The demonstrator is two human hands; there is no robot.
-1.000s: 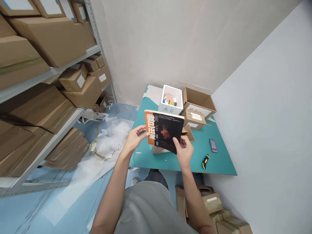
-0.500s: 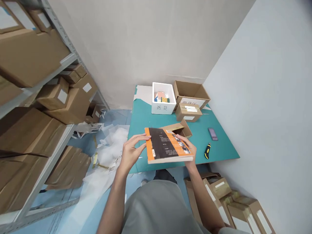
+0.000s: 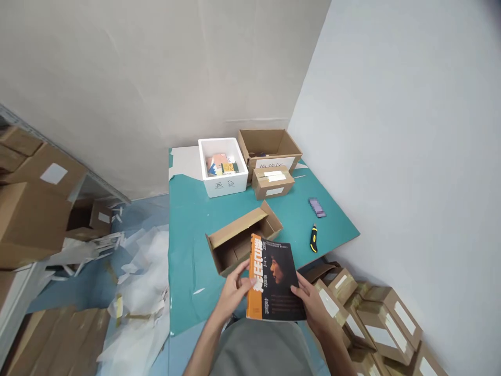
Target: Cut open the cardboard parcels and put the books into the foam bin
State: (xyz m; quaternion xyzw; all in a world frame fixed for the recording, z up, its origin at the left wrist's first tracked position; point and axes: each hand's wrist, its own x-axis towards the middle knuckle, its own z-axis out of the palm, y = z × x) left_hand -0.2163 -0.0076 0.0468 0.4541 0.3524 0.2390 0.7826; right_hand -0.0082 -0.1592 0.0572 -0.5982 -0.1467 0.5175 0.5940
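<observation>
A black and orange book (image 3: pixel 278 282) is held flat in front of me, its cover with a portrait facing up. My left hand (image 3: pixel 235 290) grips its orange left edge, thumb on top. On the right edge, my right hand (image 3: pixel 309 300) pinches the book, also with the thumb over the cover. Just beyond the book, an open cardboard box (image 3: pixel 235 231) lies on the green table (image 3: pixel 188 224); its visible inside shows no contents. The book overlaps the box's near right part in view.
Behind stand a white foam box (image 3: pixel 225 185) with books, a large open carton (image 3: pixel 270 143) and a small closed carton (image 3: pixel 273 183). A black and yellow cutter (image 3: pixel 313 239) lies at the right. Cartons (image 3: pixel 385 324) fill the lower right; shelving stands left.
The book has been turned over, from the text side to the portrait side, and is now lower in view. The view has swung right, and more of the open box shows.
</observation>
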